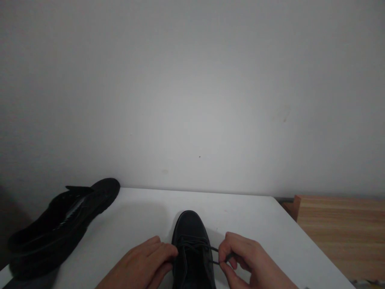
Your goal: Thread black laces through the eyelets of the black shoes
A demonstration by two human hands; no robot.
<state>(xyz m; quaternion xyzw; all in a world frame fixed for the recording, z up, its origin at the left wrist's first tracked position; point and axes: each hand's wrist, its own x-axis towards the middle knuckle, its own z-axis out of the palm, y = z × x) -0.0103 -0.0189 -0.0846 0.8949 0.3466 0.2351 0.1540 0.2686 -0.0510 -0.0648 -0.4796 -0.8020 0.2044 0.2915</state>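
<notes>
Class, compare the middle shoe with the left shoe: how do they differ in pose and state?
The middle shoe points almost straight at the wall; the left shoe lies slanted. The right hand pinches the middle shoe's lace, while no hand touches the left shoe. The picture cuts off the middle shoe's heel but shows the left shoe lengthwise. Both are black.
</notes>
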